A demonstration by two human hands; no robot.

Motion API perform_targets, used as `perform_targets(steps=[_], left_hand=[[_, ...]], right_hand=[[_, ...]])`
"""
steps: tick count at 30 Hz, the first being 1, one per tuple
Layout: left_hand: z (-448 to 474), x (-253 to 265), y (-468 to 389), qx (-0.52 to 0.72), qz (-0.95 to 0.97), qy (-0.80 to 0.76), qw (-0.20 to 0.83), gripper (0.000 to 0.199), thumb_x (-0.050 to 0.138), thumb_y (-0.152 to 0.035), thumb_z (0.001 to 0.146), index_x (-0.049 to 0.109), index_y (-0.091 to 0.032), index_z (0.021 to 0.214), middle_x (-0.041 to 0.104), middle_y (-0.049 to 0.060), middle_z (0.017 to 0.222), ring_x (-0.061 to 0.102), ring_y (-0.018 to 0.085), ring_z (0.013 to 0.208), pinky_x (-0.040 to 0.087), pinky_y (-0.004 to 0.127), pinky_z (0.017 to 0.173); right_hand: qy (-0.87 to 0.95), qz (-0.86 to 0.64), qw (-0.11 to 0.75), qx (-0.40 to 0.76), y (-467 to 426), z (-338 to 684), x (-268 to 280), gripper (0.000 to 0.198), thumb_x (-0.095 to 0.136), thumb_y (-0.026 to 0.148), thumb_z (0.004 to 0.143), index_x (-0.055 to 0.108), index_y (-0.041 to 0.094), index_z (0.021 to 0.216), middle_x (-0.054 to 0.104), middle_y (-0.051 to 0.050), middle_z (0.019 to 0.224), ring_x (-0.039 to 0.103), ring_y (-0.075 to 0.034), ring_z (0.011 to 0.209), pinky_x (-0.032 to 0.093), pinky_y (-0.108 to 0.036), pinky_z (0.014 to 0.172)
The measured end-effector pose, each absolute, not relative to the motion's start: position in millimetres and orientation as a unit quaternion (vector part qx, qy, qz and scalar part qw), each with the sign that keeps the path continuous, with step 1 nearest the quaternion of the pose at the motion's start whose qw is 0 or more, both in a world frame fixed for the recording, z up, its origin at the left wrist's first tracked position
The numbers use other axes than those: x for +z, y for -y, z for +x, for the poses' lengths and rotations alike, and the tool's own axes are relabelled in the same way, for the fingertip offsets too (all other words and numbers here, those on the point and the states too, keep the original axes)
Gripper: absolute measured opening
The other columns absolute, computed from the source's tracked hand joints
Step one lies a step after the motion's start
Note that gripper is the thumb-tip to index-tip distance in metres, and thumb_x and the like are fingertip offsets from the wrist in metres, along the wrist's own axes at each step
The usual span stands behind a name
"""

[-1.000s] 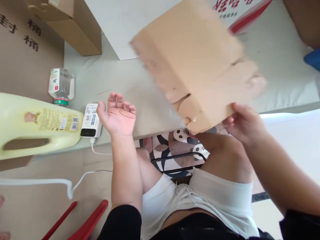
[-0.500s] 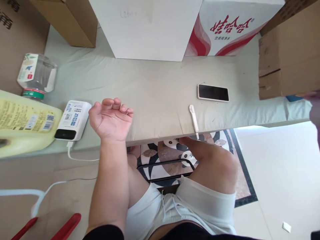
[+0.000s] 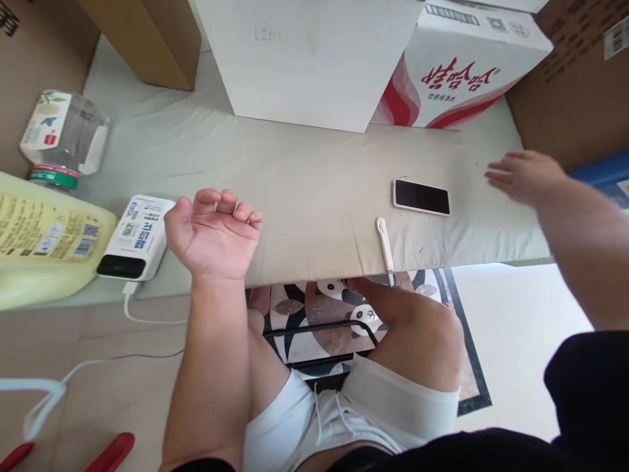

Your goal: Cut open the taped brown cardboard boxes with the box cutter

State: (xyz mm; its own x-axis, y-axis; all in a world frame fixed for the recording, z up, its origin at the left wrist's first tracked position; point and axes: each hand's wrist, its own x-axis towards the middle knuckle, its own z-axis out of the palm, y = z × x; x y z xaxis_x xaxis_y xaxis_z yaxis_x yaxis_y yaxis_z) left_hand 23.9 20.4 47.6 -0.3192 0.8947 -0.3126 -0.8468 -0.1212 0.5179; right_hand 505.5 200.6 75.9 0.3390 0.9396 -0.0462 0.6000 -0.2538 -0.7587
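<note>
My left hand [image 3: 213,233] rests palm up by the table's front edge, its fingers apart and loosely curled, holding nothing. Just left of it lies a white device [image 3: 140,231] with a dark screen end and a white cable plugged in. Over the table's right side is my right hand [image 3: 525,176], its fingers stretched out to the left and nothing in them. The nearest thing to that hand is a phone [image 3: 421,196] with a black screen and pale case. Nearer the edge lies a slim white tool [image 3: 384,244], its thin tip over the edge; its kind is unclear.
A white box [image 3: 309,65] and a red-and-white carton [image 3: 457,85] stand at the back. Brown cardboard boxes [image 3: 152,46] flank both sides. At left are a clear bottle [image 3: 73,134] and a yellow jug [image 3: 54,229]. Something blue [image 3: 604,174] shows behind my right arm.
The cardboard box at the right, with my right hand at its edge, has gone from view. My right hand has come in over the table, free of it. The view has shifted slightly.
</note>
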Motion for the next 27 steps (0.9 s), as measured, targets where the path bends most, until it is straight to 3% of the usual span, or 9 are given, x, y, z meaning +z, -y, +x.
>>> perform_targets(steps=[2,5,9,15,18,22,27], left_hand=[[21.1,49.3,-16.6,0.749,0.039,-0.299,0.59,0.058,0.026,-0.052,0.099,0.061,-0.023,0.062,0.064,-0.002,0.061,0.05,0.009,0.046,0.046,0.027,0.053],[16.0,48.8,-8.9,0.747,0.051,-0.291,0.595,0.051,0.036,-0.052,0.097,0.062,-0.024,0.064,0.064,-0.001,0.063,0.051,0.009,0.05,0.047,0.027,0.056],[8.9,44.5,0.3,0.76,0.053,-0.28,0.585,0.046,0.04,-0.05,0.096,0.061,-0.025,0.063,0.063,-0.001,0.065,0.05,0.009,0.052,0.046,0.026,0.059],[-0.2,41.6,4.9,0.778,0.037,-0.27,0.567,0.037,0.053,-0.048,0.089,0.061,-0.022,0.064,0.063,-0.002,0.064,0.047,0.008,0.051,0.044,0.025,0.058],[-7.2,42.4,4.3,0.786,0.027,-0.274,0.554,0.033,0.057,-0.047,0.085,0.063,-0.022,0.065,0.063,-0.002,0.063,0.046,0.008,0.05,0.044,0.026,0.058],[-14.5,41.0,1.1,0.796,0.008,-0.264,0.545,0.033,0.054,-0.047,0.085,0.06,-0.022,0.064,0.061,-0.003,0.063,0.043,0.007,0.049,0.042,0.025,0.057],[-11.6,32.2,-5.0,0.782,-0.042,-0.2,0.589,0.024,0.053,-0.038,0.084,0.058,-0.021,0.068,0.057,-0.003,0.065,0.043,0.007,0.05,0.042,0.026,0.059]], right_hand=[[0.469,-0.754,0.322,0.329,-167.1,485.6,51.4,0.011,0.051,0.014,0.079,0.049,0.023,0.084,0.067,-0.012,0.086,0.07,-0.017,0.078,0.057,-0.041,0.089],[0.453,-0.739,0.312,0.388,-126.0,454.6,37.7,0.021,0.063,0.016,0.078,0.057,0.023,0.096,0.07,-0.008,0.093,0.07,-0.014,0.087,0.054,-0.032,0.098],[0.492,-0.712,0.291,0.408,-104.5,410.9,47.0,0.018,0.066,0.017,0.079,0.065,0.021,0.096,0.072,-0.007,0.09,0.068,-0.013,0.086,0.053,-0.029,0.098],[0.631,-0.604,0.226,0.43,-126.4,310.3,50.9,0.02,0.065,0.023,0.082,0.068,0.02,0.102,0.074,-0.007,0.09,0.069,-0.017,0.083,0.057,-0.037,0.089],[0.739,-0.527,0.17,0.384,-145.0,238.5,49.0,0.025,0.059,0.025,0.086,0.066,0.02,0.109,0.074,-0.008,0.097,0.069,-0.021,0.087,0.058,-0.043,0.09],[0.813,-0.456,0.146,0.333,-172.9,137.0,54.3,0.031,0.062,0.017,0.083,0.068,0.021,0.114,0.07,-0.008,0.118,0.068,-0.023,0.104,0.053,-0.044,0.104],[0.927,-0.344,0.082,0.128,-214.8,21.9,74.5,0.041,0.056,0.017,0.09,0.058,0.016,0.132,0.05,-0.008,0.147,0.066,-0.021,0.119,0.05,-0.04,0.111]])
